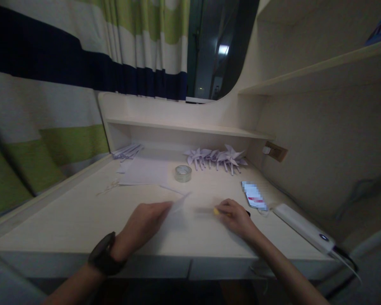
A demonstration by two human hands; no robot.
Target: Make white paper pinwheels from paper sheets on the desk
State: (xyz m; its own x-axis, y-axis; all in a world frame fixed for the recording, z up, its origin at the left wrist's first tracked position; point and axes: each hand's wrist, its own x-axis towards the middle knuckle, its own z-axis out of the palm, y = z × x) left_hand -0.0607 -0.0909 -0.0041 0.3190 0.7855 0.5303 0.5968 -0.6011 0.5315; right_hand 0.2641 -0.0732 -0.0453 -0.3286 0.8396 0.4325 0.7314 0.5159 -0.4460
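Observation:
My left hand point(142, 226), with a black watch on its wrist, pinches the left edge of a white paper sheet point(186, 214) and lifts that edge off the desk point(82, 220). My right hand point(236, 218) rests on the desk to the right of the sheet, its fingers closed round a thin tool with a yellow part point(216, 210), blurred by motion. The sheet lies between the two hands near the desk's front edge.
A tape roll point(183, 173) stands mid-desk. Folded paper pinwheels point(217, 159) lie under the low shelf, flat paper sheets point(144, 171) and paper strips point(127, 151) at back left, scissors point(109, 186) to the left. A phone point(254, 195) and a white power bank point(301, 227) lie at right.

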